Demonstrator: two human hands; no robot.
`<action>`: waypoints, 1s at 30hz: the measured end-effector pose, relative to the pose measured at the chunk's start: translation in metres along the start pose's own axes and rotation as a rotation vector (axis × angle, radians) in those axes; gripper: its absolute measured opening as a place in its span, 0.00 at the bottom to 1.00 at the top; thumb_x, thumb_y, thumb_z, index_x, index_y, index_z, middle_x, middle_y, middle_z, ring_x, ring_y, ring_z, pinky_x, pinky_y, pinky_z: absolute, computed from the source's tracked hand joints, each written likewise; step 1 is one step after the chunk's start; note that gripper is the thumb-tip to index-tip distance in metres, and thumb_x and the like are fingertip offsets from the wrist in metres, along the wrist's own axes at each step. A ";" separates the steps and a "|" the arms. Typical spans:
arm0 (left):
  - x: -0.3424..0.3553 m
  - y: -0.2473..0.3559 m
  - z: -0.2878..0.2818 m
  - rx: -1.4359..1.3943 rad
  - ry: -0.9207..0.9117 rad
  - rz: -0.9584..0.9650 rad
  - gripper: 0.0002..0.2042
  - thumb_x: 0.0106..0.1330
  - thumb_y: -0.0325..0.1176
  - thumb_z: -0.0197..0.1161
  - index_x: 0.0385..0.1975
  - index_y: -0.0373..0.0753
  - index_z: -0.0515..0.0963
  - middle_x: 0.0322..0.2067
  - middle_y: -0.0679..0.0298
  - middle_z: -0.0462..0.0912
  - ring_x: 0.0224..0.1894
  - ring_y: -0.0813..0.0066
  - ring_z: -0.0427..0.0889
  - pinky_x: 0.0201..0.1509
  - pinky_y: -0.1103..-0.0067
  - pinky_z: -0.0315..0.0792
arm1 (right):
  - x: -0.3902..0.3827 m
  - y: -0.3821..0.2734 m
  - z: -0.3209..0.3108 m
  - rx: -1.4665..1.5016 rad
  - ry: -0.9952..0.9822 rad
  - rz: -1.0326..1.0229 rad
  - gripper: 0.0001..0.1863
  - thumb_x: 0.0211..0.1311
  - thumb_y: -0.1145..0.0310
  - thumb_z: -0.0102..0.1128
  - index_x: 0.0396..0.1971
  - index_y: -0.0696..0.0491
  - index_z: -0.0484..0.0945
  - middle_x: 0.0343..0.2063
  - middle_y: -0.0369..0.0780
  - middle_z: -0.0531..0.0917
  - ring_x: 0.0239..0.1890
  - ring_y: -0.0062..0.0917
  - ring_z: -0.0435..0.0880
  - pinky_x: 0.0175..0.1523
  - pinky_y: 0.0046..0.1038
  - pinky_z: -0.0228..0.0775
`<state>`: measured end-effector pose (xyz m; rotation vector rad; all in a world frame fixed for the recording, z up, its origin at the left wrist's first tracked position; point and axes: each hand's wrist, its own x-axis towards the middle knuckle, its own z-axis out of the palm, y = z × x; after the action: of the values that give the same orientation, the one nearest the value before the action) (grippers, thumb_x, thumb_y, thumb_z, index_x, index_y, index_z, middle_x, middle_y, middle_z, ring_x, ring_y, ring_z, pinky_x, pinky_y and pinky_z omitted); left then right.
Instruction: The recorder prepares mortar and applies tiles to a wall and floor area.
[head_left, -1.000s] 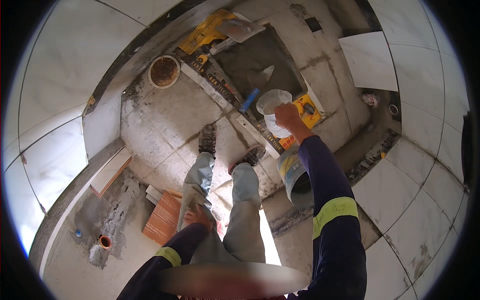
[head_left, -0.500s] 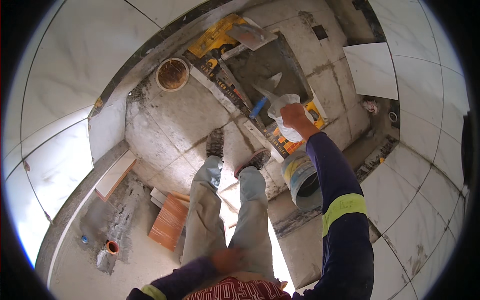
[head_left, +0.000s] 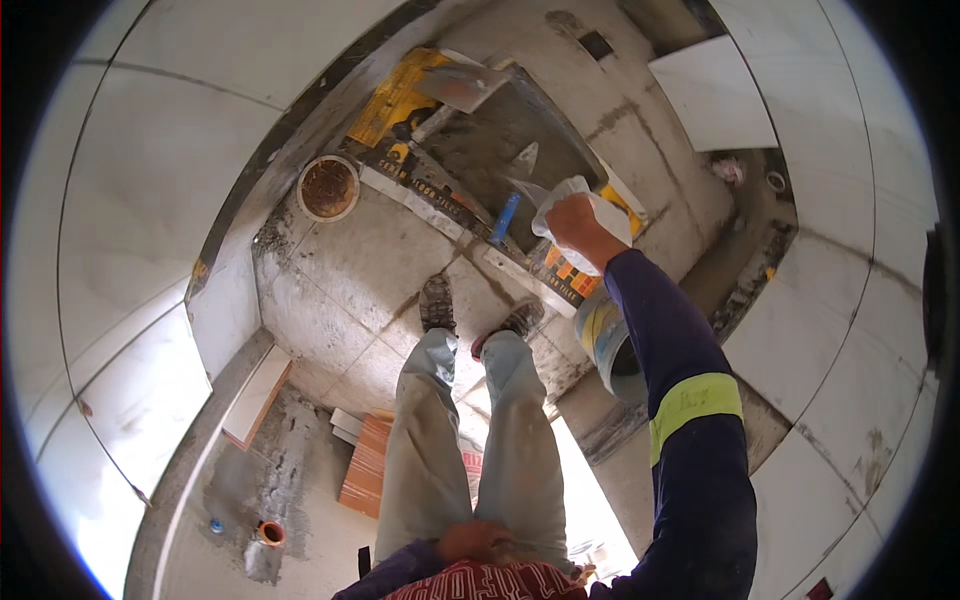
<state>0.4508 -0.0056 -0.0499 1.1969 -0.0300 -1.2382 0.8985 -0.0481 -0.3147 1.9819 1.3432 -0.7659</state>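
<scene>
My right hand (head_left: 577, 218) is closed on a white plastic jug (head_left: 605, 225), tilted over grey mortar (head_left: 485, 140) in a shallow framed tray with yellow and black cardboard boxes (head_left: 390, 95) around it. A pale streak, apparently water, runs from the jug into the mortar. A trowel with a blue handle (head_left: 506, 216) lies in the mortar just left of the jug, and a flat steel float (head_left: 462, 87) rests at the tray's far end. Below the jug stands a scuffed bucket (head_left: 608, 345). My left hand (head_left: 473, 540) is low at my waist, its fingers indistinct.
A round brown-stained container (head_left: 328, 188) sits left of the tray. Tiled walls (head_left: 130, 200) close in on both sides. A loose white tile (head_left: 710, 95) is at upper right. Orange tiles (head_left: 365, 465) and a pipe opening (head_left: 270, 533) are at lower left, beside my legs.
The jug in my right hand has tipped leftward over the mortar, and the streak from it has appeared. My left hand has moved from my thigh to my waist.
</scene>
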 end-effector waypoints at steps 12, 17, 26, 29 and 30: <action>-0.016 -0.033 0.004 -0.487 -0.176 0.065 0.11 0.67 0.35 0.54 0.42 0.36 0.79 0.39 0.60 0.81 0.41 0.73 0.79 0.46 0.75 0.72 | -0.092 0.034 0.088 0.476 0.345 0.394 0.05 0.51 0.67 0.59 0.27 0.48 0.82 0.29 0.42 0.83 0.34 0.39 0.83 0.42 0.44 0.70; 0.019 0.020 -0.074 -0.310 -0.138 -0.324 0.10 0.64 0.29 0.55 0.42 0.35 0.80 0.34 0.63 0.81 0.37 0.77 0.78 0.42 0.79 0.72 | -0.238 0.026 0.116 0.951 0.466 0.685 0.09 0.53 0.66 0.62 0.31 0.55 0.82 0.29 0.47 0.82 0.35 0.44 0.82 0.43 0.40 0.72; 0.201 -0.083 -0.390 0.246 0.956 0.197 0.12 0.69 0.38 0.54 0.34 0.37 0.80 0.19 0.66 0.73 0.23 0.81 0.71 0.28 0.80 0.68 | -0.375 -0.008 0.191 0.897 0.361 1.468 0.14 0.55 0.66 0.64 0.39 0.59 0.81 0.37 0.52 0.82 0.42 0.46 0.82 0.45 0.38 0.74; 0.239 -0.057 -0.474 0.238 1.198 0.352 0.13 0.68 0.35 0.55 0.45 0.36 0.80 0.28 0.65 0.80 0.27 0.84 0.72 0.31 0.81 0.68 | -0.366 -0.037 0.275 0.785 0.421 1.436 0.17 0.54 0.63 0.64 0.39 0.60 0.81 0.38 0.53 0.83 0.43 0.46 0.82 0.48 0.38 0.73; 0.250 -0.053 -0.497 0.236 1.325 0.473 0.13 0.67 0.34 0.56 0.47 0.36 0.80 0.30 0.65 0.81 0.28 0.84 0.73 0.32 0.81 0.69 | -0.360 -0.044 0.308 0.794 0.393 1.454 0.18 0.54 0.63 0.64 0.39 0.60 0.81 0.38 0.54 0.82 0.44 0.46 0.82 0.48 0.38 0.73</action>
<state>0.8093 0.1553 -0.4471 1.8786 0.5011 0.1197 0.7063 -0.4781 -0.2502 3.0033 -0.5967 -0.1253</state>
